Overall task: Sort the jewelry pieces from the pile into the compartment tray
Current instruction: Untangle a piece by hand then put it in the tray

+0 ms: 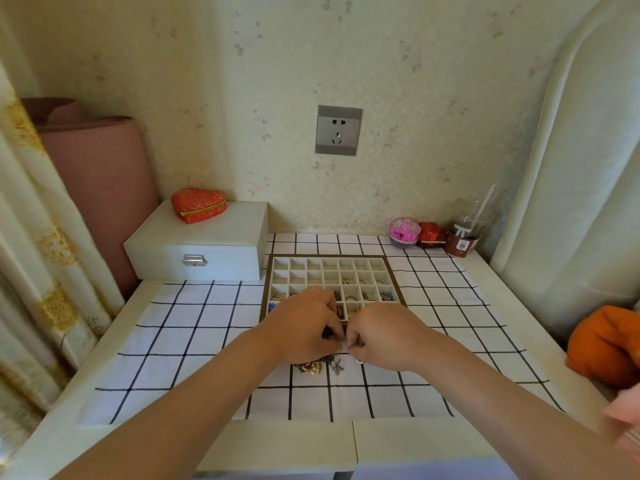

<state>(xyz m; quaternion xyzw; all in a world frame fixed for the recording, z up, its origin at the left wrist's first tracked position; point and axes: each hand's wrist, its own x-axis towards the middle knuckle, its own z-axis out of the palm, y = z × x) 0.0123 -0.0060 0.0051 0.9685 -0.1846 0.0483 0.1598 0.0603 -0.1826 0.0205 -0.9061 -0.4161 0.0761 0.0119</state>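
A left hand (304,327) and a right hand (384,336) meet over the jewelry pile (318,366) on the checked cloth (194,341) covering the bench (287,441), their curled fingers (353,344) pinching a small dark jewelry piece (334,335) between them. The piece is too hidden to tell which way it points. Just behind, the compartment tray (329,257) lies flat, its rows running left to right along the wall, with pieces in its nearer compartments.

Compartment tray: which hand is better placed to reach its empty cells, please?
Left, probably: the left hand overlaps the white gridded compartment tray's emptier left side; the right hand nears filled cells.
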